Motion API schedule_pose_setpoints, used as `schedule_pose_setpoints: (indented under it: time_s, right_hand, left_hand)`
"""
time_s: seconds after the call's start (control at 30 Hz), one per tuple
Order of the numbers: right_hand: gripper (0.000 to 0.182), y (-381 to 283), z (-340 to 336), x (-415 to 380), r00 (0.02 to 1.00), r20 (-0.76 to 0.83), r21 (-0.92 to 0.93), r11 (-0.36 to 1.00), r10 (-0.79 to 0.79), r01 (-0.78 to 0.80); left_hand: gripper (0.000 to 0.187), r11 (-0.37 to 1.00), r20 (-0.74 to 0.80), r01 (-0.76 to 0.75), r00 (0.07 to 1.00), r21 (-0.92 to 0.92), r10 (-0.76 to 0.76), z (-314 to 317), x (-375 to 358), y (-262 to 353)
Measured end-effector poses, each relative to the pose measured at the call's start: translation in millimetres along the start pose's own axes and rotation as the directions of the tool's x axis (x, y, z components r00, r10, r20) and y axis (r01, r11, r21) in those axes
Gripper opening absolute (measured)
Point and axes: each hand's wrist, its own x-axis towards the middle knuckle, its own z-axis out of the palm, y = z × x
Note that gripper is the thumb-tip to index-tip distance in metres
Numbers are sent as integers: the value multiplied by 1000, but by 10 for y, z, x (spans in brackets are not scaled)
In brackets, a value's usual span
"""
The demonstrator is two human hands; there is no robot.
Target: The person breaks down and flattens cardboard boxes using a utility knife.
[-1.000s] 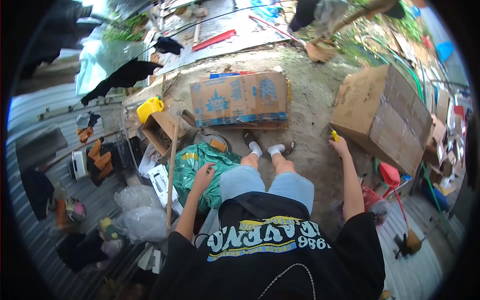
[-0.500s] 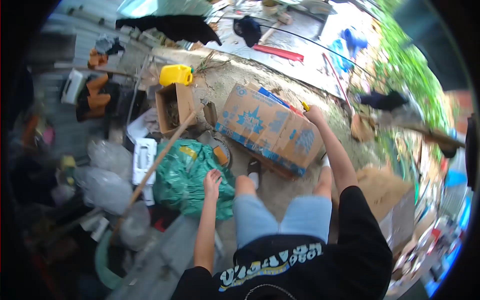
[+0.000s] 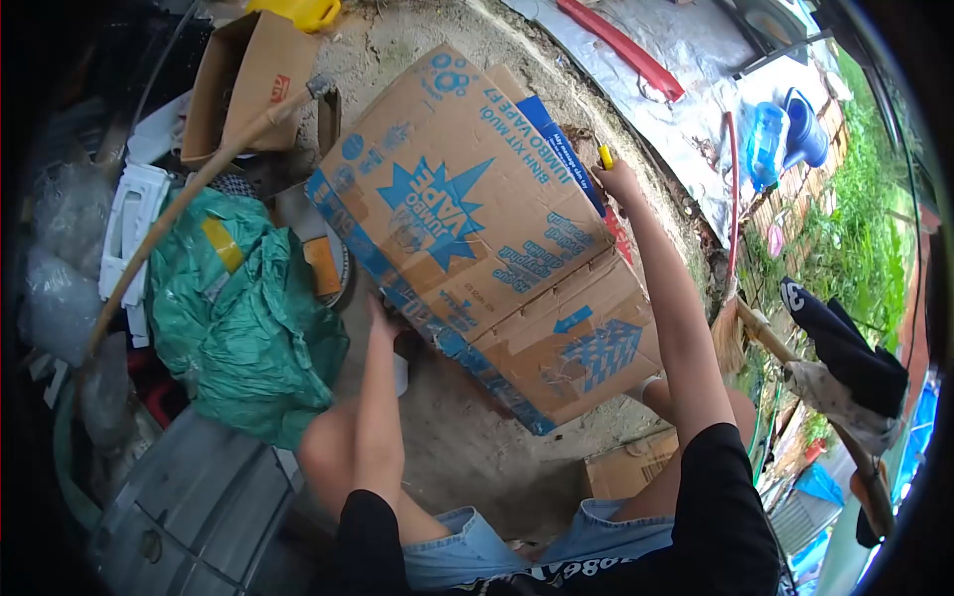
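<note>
A large flattened cardboard box with blue print lies tilted across the middle of the view. My right hand is closed round a small yellow-handled tool near the box's upper right edge. Beside that hand, a blue printed sheet and a red piece stick out from behind the cardboard. At the lower left edge of the box is my left hand; its fingers are mostly hidden by the cardboard and shadow.
A green plastic bag lies left of the box, with a bamboo pole beside it. An open carton stands at the upper left. Right of the box are a broom and a blue watering can.
The view has come lower and closer to the cardboard, with my knees bent. My left hand has moved from above the green bag to the box's edge. My right hand still holds the yellow tool.
</note>
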Motion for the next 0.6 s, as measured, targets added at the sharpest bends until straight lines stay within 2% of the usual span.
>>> schedule_pose_setpoints:
  time_s: [0.03, 0.07, 0.1, 0.13, 0.17, 0.23, 0.33, 0.37, 0.43, 0.47, 0.5, 0.53, 0.57, 0.6]
  right_hand:
    - [36, 7, 53, 34, 1000, 5, -8, 1000, -8, 8]
    - [32, 84, 156, 123, 996, 83, 112, 993, 33, -42]
    - [29, 124, 247, 172, 983, 170, 223, 969, 65, -103]
    - [24, 115, 267, 134, 980, 185, 294, 948, 67, -121]
    - [22, 148, 356, 142, 958, 268, 447, 867, 103, -219]
    - [18, 266, 426, 211, 953, 298, 497, 842, 61, -209]
    - [16, 113, 288, 55, 948, 315, 445, 874, 48, -193]
    - [16, 288, 488, 196, 940, 339, 555, 801, 27, -224]
    - [17, 401, 559, 263, 923, 379, 659, 721, -72, -214]
    - [17, 438, 571, 305, 935, 354, 574, 790, -5, -214]
    - [17, 410, 520, 230, 928, 374, 562, 796, -2, -225]
    - [17, 351, 456, 150, 993, 118, 306, 952, -27, -10]
    - [18, 195, 360, 73, 980, -130, -23, 988, -152, 150]
    - [18, 45, 228, -64, 961, -204, -43, 983, -185, 180]
  left_hand:
    - [77, 999, 306, 10, 952, -53, 6, -43, 74, -56]
    - [75, 992, 286, -120, 953, 46, 102, 121, -20, -115]
    - [75, 992, 279, -118, 955, 34, 104, 169, -70, -101]
    - [65, 996, 181, -78, 981, 45, 68, 190, -114, -94]
    - [56, 998, 77, -30, 997, 49, 26, 162, -133, -137]
    - [56, 999, 78, -44, 996, 28, 42, 193, -207, -142]
    - [59, 996, 97, -87, 992, 14, 85, 248, -254, -137]
    - [60, 994, 103, -104, 989, 11, 103, 270, -267, -132]
    - [62, 991, 118, -134, 984, 0, 133, 310, -294, -120]
    - [63, 990, 123, -144, 982, -6, 143, 331, -314, -112]
    - [64, 988, 122, -151, 981, -11, 151, 343, -337, -106]
    - [65, 986, 120, -165, 979, -10, 165, 353, -369, -98]
    - [66, 982, 124, -191, 974, -10, 191, 359, -413, -90]
    - [66, 981, 107, -194, 975, -14, 195, 341, -486, -50]
